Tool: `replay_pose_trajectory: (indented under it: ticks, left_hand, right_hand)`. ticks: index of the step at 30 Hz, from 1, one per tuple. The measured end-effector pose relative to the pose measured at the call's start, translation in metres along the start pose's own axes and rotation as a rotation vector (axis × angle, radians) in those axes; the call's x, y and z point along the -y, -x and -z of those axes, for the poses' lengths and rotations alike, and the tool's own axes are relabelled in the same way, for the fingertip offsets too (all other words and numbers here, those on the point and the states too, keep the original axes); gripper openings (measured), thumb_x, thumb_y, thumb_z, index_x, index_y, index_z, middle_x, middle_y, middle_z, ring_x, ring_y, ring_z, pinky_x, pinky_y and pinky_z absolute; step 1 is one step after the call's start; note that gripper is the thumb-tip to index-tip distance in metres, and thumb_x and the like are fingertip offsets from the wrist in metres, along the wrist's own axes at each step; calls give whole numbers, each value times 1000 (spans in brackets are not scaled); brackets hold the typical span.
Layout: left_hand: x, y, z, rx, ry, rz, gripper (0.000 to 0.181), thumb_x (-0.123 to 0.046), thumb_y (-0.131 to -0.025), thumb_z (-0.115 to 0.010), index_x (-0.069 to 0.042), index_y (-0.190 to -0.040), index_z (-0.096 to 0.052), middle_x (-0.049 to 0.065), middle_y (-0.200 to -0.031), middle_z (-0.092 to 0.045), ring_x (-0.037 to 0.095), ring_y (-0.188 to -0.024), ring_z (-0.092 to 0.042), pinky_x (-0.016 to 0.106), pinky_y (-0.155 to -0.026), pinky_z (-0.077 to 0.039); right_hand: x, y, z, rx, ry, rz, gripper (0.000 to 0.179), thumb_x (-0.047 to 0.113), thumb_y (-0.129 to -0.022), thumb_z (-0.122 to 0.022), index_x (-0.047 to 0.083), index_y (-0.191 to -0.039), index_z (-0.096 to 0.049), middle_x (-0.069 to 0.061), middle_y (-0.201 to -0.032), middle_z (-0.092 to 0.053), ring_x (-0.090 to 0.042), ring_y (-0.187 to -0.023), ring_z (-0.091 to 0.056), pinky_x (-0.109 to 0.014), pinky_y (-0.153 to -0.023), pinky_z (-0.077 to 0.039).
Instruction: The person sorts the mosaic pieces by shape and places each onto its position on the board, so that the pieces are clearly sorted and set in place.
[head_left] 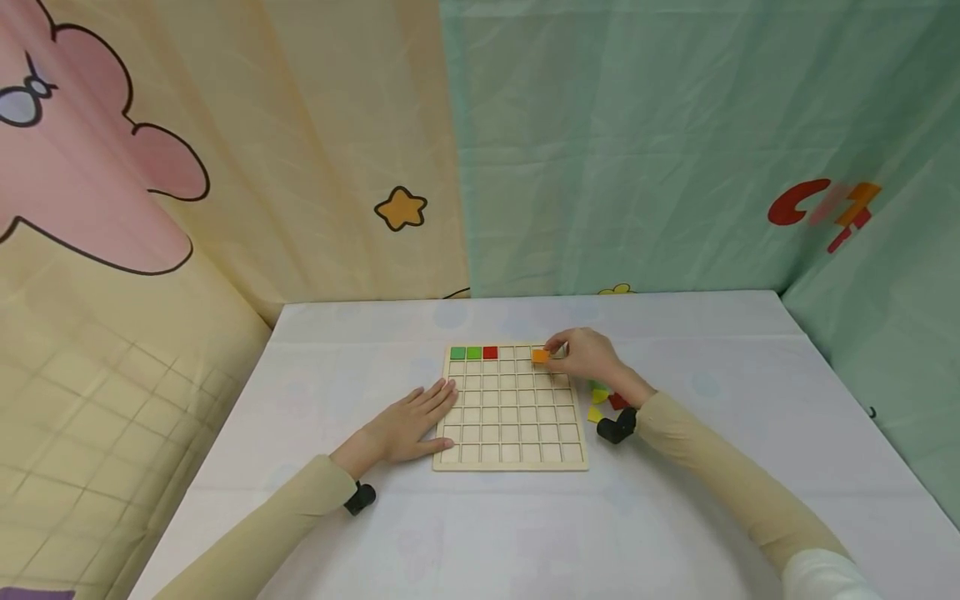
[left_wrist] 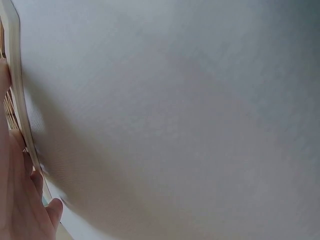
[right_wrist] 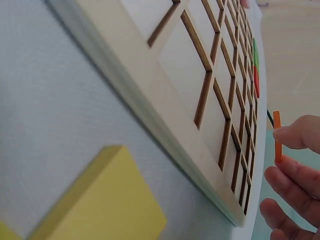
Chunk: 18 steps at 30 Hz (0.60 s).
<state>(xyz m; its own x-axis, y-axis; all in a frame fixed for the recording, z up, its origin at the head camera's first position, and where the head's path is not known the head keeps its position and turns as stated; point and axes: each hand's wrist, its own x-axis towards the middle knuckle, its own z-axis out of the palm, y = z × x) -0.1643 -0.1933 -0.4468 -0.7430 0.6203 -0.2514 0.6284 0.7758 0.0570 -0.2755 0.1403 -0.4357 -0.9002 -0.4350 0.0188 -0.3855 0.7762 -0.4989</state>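
Note:
A pale wooden grid board (head_left: pixel 510 466) lies on the table. In its top row, at the left end, sit a dark green tile (head_left: pixel 457 353), a lighter green tile (head_left: pixel 474 353) and a red tile (head_left: pixel 490 352). My right hand (head_left: pixel 588 353) pinches an orange square tile (head_left: pixel 540 356) over the right part of the top row. In the right wrist view the orange tile (right_wrist: pixel 278 137) stands on edge between thumb and fingers, apart from the board. My left hand (head_left: pixel 408 425) rests with straight fingers on the board's left edge.
Loose yellow tiles (head_left: pixel 595 414), a red piece (head_left: pixel 618 402) and some green lie right of the board, partly under the right forearm. A yellow tile (right_wrist: pixel 100 195) shows close up in the right wrist view. Printed curtains (head_left: pixel 645 150) hang behind the white table (head_left: pixel 360 350).

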Motion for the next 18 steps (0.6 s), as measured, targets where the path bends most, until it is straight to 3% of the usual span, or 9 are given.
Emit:
replay_pose_trajectory:
  ticks: [18]
  left_hand:
    - [1,-2,-2,5,-13,-6,83,-62,-97,-33,-7,-155,-11,10,-163,-4,26,-151,-5,48,-120,-19]
  right_hand:
    - [17,-18,-10,-2,-9,52,26,31,-82,-72,15,-102,-75,-2,-97,-73,-16,-78,-65,-25,-57,-49]
